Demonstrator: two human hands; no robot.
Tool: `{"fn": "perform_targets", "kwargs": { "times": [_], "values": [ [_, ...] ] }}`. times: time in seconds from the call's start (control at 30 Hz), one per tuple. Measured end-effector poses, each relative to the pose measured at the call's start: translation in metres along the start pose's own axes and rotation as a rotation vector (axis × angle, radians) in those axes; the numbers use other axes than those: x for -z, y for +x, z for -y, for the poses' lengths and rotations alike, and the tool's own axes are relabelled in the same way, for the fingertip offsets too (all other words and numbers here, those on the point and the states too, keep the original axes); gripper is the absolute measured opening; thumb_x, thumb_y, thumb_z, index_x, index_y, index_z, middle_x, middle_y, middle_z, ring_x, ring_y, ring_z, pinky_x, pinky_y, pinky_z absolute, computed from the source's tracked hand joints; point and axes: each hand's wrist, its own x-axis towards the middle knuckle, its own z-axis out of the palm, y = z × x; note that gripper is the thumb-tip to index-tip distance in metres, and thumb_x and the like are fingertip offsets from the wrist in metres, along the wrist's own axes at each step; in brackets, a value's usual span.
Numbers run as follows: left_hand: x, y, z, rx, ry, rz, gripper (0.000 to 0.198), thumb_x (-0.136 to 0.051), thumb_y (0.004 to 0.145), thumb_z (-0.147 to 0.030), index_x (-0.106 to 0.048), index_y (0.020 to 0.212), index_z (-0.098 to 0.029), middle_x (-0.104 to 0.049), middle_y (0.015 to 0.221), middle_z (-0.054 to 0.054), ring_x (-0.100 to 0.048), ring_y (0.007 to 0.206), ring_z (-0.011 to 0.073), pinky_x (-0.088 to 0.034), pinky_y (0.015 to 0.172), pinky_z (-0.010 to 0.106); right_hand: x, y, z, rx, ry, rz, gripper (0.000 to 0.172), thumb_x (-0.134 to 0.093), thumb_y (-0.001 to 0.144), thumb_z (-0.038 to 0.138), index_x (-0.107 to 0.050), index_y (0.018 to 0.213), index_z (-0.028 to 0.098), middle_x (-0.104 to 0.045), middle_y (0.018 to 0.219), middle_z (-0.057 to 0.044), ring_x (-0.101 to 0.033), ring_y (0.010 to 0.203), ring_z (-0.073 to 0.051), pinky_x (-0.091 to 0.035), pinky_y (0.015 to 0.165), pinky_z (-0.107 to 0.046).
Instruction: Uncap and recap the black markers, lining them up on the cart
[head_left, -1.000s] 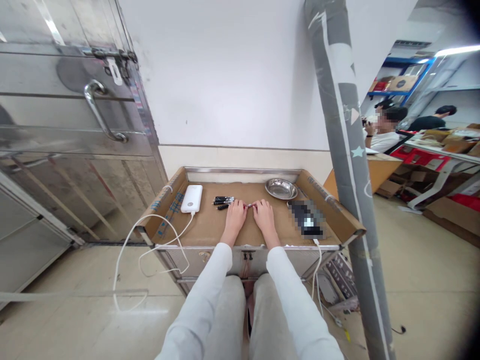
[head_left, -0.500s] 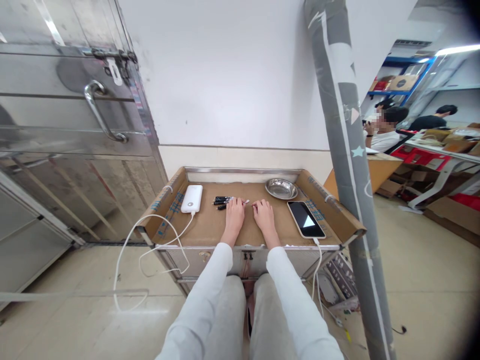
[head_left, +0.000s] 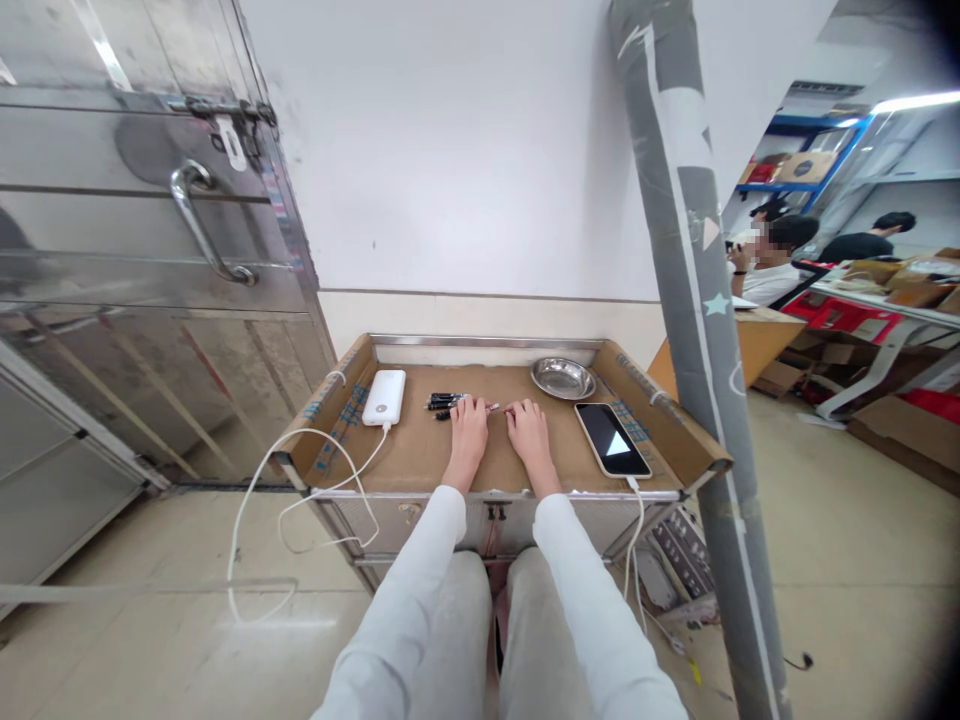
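Observation:
My left hand (head_left: 469, 428) rests on the cardboard-lined cart top (head_left: 416, 452), fingers curled round a small thin pen-like piece (head_left: 491, 407) whose tip pokes out to the right. Its fingertips touch a small bunch of black pen-like pieces (head_left: 444, 402) lying just to the left. My right hand (head_left: 529, 432) lies a little apart to the right, fingers pinched together near the tip of that piece; what they hold is too small to make out.
A white power bank (head_left: 383, 397) with a white cable (head_left: 300, 470) lies at left, a steel bowl (head_left: 562, 377) at back right, a phone (head_left: 612, 439) at right. A grey padded post (head_left: 690, 300) stands right of the cart, a steel door (head_left: 150, 250) left. Other people (head_left: 776, 262) sit far right.
My hands, joined on the small piece a second ago, have drawn apart. The left hand has shifted slightly left toward the black pieces.

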Motion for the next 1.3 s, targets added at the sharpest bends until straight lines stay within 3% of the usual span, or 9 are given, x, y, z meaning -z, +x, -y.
{"fn": "perform_targets", "kwargs": {
  "times": [1.3],
  "values": [
    [0.0065, -0.0022, -0.003, 0.031, 0.023, 0.046, 0.025, -0.035, 0.095, -0.025, -0.057, 0.101, -0.015, -0.058, 0.111, 0.015, -0.051, 0.105, 0.028, -0.041, 0.089, 0.043, -0.0027, 0.0012, -0.0017, 0.006, 0.039, 0.009, 0.021, -0.041, 0.094, 0.021, -0.061, 0.098, 0.018, -0.06, 0.101, -0.009, -0.05, 0.098, -0.021, -0.034, 0.081, -0.03]
  ]
}}
